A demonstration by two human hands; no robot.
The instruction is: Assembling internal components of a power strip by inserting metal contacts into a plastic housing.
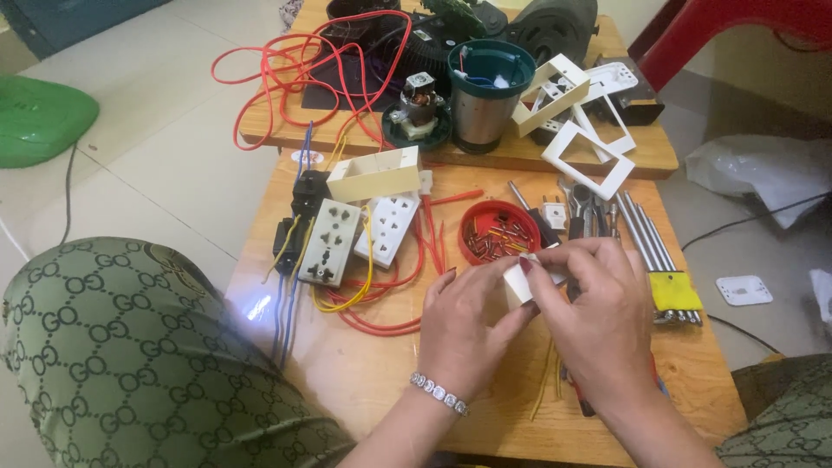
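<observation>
Both hands meet over the front part of the wooden table (347, 381). The left hand (472, 334) and the right hand (598, 321) together grasp a small white plastic part (517, 284), pinched between the fingertips of both hands; most of the part is hidden by the fingers, so its exact shape cannot be told. The part is held above the table, just in front of a red round lid (485, 227) filled with short wire pieces. Left of the hands lie two white socket plates (357, 236), face up, tangled with red and yellow wires (381, 295). Right of the hands lies a set of hex keys (659, 260) in a yellow holder, touching the table. Beyond these, a second wooden board (520, 158) carries a small motor (419, 108), a steel cylinder with a green rim (485, 87) and white frames (589, 156). A loop of red cable (277, 78) lies at the far left of that board.
</observation>
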